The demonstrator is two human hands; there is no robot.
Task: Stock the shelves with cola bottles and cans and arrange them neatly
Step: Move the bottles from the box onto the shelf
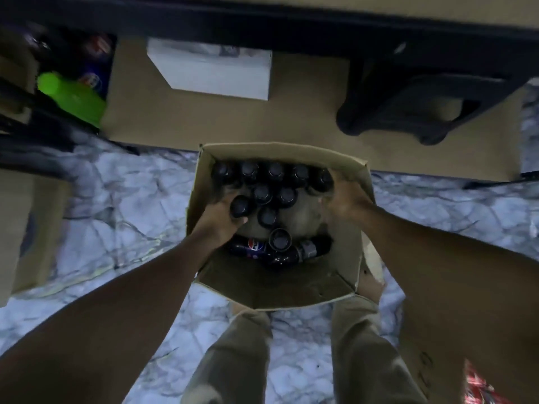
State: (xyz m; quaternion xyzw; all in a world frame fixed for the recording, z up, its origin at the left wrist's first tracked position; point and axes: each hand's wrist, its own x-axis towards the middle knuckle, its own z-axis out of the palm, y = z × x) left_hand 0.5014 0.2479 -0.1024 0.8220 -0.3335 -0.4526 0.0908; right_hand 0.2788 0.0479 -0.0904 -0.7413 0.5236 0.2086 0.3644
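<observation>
Bottles (262,193), cola, capped, are sitting in the box (280,151) at frame centre, most upright, two lying; left hand (224,217) is gripping one by the neck, right hand (344,199) is resting inside at right, fingers hidden, grip untellable; probably full, heavy, slick, so necks suit.

We're in a shop, or its stockroom, by the look of it. An open cardboard carton (291,148) sits on the marble-patterned floor (131,205), full of dark-capped cola bottles (264,193). Most are upright, and one lying flat shows a Pepsi label (253,246). Right behind the carton runs a low shelf (291,121) lined with brown cardboard under a dark frame (262,21), with a white box (215,74) on it. To the left there's more shelving, blurred, with a bright green bottle (70,94) and blue-labelled bottles (93,80). More cardboard boxes stand at the left edge (17,228) and the right edge (455,316).
</observation>
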